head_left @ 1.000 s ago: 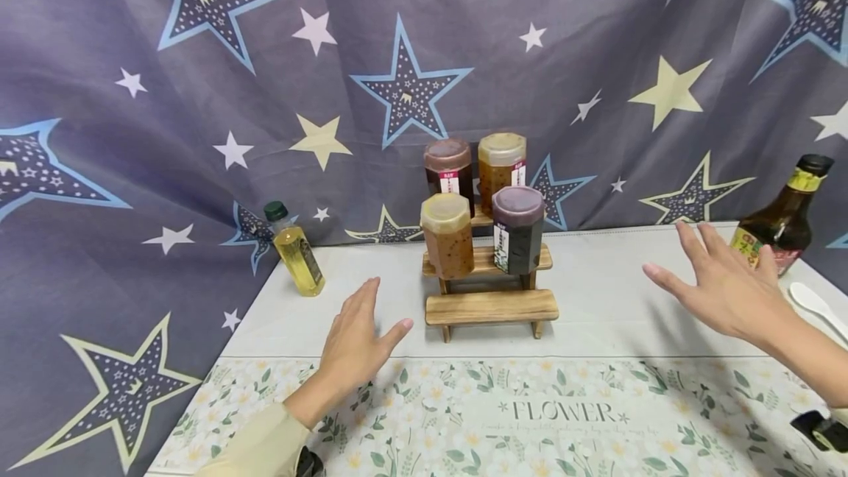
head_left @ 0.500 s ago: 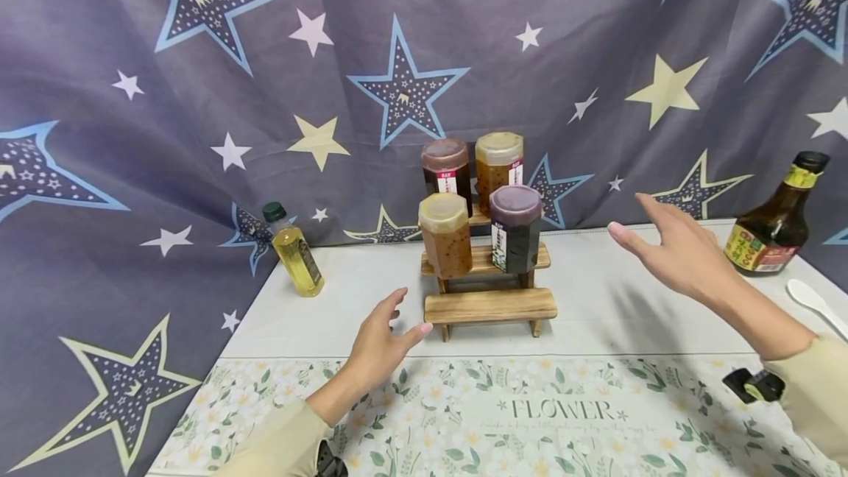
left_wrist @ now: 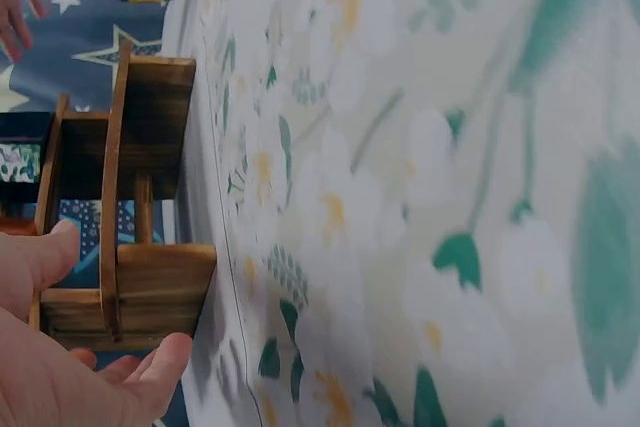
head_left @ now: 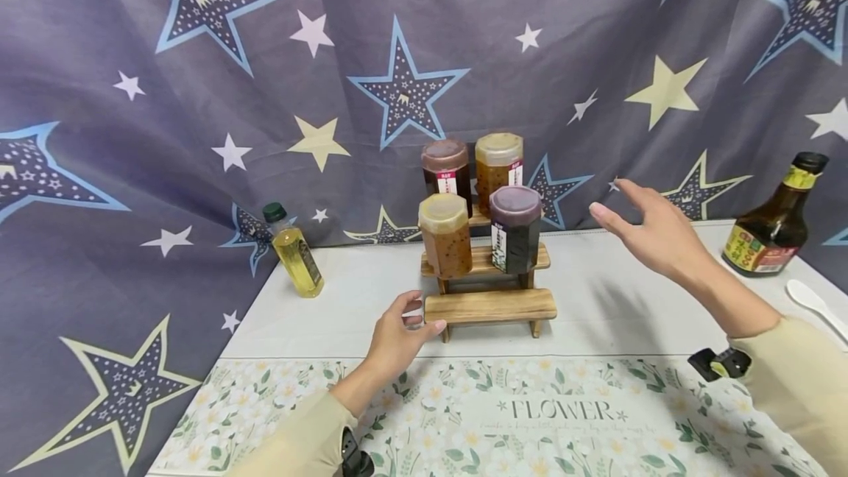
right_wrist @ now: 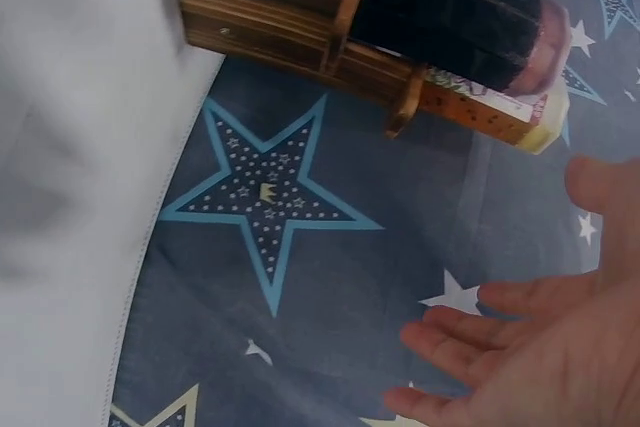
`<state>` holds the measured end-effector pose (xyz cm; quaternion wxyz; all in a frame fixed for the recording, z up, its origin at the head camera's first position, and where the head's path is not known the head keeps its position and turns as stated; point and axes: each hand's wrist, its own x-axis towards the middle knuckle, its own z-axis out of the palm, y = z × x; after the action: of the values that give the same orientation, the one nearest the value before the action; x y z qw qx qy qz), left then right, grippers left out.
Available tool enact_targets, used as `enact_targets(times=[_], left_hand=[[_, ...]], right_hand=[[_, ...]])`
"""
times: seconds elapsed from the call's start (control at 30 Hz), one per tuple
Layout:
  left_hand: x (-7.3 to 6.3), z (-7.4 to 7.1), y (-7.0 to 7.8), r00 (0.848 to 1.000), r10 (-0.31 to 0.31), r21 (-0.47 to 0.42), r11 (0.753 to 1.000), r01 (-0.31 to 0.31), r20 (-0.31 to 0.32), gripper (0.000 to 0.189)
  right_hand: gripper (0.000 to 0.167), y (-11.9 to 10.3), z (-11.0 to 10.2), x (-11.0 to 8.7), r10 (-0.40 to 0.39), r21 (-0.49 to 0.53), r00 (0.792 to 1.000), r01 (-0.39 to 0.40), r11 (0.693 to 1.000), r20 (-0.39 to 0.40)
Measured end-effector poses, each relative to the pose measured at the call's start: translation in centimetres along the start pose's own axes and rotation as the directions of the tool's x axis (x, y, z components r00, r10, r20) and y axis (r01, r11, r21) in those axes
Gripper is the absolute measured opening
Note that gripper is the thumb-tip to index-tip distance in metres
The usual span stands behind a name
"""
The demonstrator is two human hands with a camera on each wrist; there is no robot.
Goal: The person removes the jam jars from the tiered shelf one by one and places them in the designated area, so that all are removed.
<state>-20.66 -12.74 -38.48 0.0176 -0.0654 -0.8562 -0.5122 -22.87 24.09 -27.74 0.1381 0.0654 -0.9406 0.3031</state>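
A three-tier wooden step rack (head_left: 490,306) stands mid-table with jars on its upper steps. On the middle step are an amber jar (head_left: 447,243) and a dark jar with a purple lid (head_left: 517,238); behind them stand a dark red jar (head_left: 447,162) and another amber jar (head_left: 498,171). My left hand (head_left: 394,338) is at the left end of the lowest step, its thumb and fingers spread apart around that end. In the left wrist view the thumb and fingers of this hand (left_wrist: 75,377) overlap the rack's legs. My right hand (head_left: 656,238) hovers in the air right of the jars, holding nothing.
An oil bottle with a green cap (head_left: 298,256) stands at the back left. At the right are a brown sauce bottle (head_left: 768,223) and a white spoon (head_left: 816,306). A star-patterned curtain (head_left: 318,190) hangs behind the table, which has a floral mat (head_left: 550,455) in front.
My left hand has moved right to the rack's lower left end, its fingers bending inward. My right hand has moved left from in front of the sauce bottle toward the jars.
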Motion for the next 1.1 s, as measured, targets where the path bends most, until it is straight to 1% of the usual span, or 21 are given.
enact_targets(times=[0.1, 0.13, 0.23, 0.37, 0.43, 0.5, 0.67, 0.93, 1.1], left_hand=[[0.2, 0.2, -0.1, 0.999, -0.034, -0.058, 0.998, 0.035, 0.012, 0.064], [0.2, 0.3, -0.2, 0.998, -0.056, -0.085, 0.995, 0.057, 0.016, 0.064], [0.5, 0.3, -0.2, 0.995, -0.096, -0.154, 0.983, 0.099, 0.029, 0.067], [0.7, 0.4, -0.5, 0.989, -0.135, -0.211, 0.967, 0.144, 0.054, 0.066], [0.8, 0.4, -0.7, 0.987, -0.146, -0.237, 0.959, 0.158, 0.068, 0.065], [0.9, 0.5, -0.9, 0.986, -0.148, -0.282, 0.945, 0.165, 0.079, 0.063], [1.1, 0.9, -1.2, 0.987, -0.134, -0.385, 0.909, 0.159, 0.091, 0.062], [1.5, 1.1, -1.3, 0.982, -0.16, -0.424, 0.886, 0.189, 0.104, 0.06], [1.5, 1.0, -1.2, 0.981, -0.16, -0.426, 0.884, 0.19, 0.106, 0.061]], right_hand=[[0.084, -0.5, -0.1, 0.3, 0.017, 0.017, 1.0, -0.017, 1.0, 0.008], [0.085, -0.7, -0.1, 0.4, 0.024, 0.021, 1.0, -0.024, 1.0, 0.01], [0.087, -1.3, -0.2, 0.9, 0.035, 0.029, 0.999, -0.036, 0.999, 0.015], [0.087, -2.0, -0.3, 1.6, 0.026, 0.055, 1.0, -0.026, 0.998, 0.003], [0.086, -2.3, -0.3, 1.9, 0.019, 0.08, 1.0, -0.018, 0.997, -0.007], [0.085, -2.7, -0.4, 2.2, 0.014, 0.105, 1.0, -0.013, 0.994, -0.013], [0.084, -3.5, -0.6, 3.2, 0.01, 0.148, 1.0, -0.008, 0.989, -0.012], [0.086, -4.6, -0.8, 4.5, 0.012, 0.188, 1.0, -0.014, 0.982, 0.008], [0.091, -5.4, -0.6, 5.1, 0.017, 0.207, 1.0, -0.021, 0.978, 0.021]])
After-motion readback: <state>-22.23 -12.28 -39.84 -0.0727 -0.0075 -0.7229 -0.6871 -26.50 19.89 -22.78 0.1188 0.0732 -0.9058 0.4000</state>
